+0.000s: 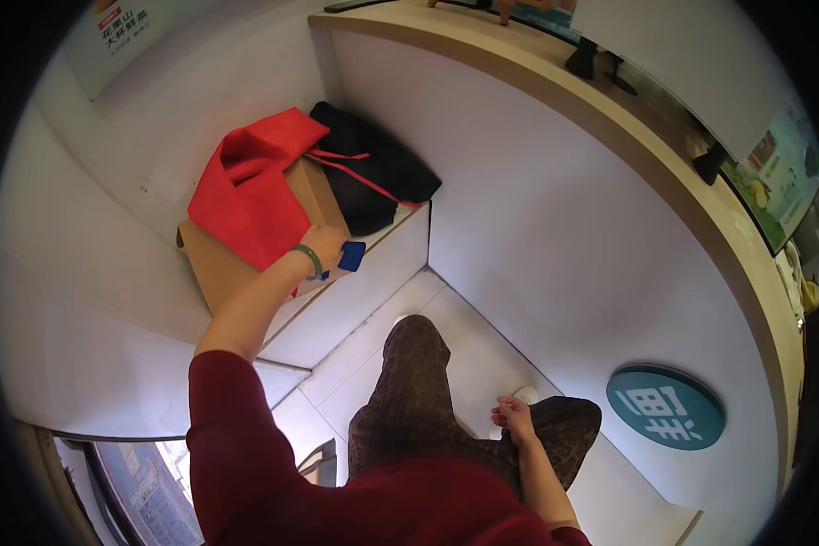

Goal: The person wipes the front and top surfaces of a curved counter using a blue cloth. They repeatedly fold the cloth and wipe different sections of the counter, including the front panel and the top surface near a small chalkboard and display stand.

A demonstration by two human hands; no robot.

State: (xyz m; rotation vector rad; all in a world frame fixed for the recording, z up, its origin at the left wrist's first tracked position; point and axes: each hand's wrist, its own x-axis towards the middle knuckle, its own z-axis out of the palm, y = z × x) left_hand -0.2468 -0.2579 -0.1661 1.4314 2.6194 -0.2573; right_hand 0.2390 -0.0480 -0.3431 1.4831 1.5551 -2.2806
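Note:
My left hand (325,247), with a green band at the wrist, is closed around a folded dark blue cloth (352,256) at the front corner of a cardboard box (220,265). A red fabric bag (252,198) lies over that box, its thin red straps trailing to the right. Behind and to the right of the box rests a black bag (375,170). All of these sit on a low white ledge (364,263) in the corner. My right hand (512,415) hangs beside my right knee, fingers loosely curled, with nothing visible in it.
A white counter panel (553,218) with a wood-toned top edge (628,130) curves along the right. On the panel is a round teal sign (665,407) bearing writing. Stands and printed boards are on the counter. Below my knees lies a tiled floor (478,341).

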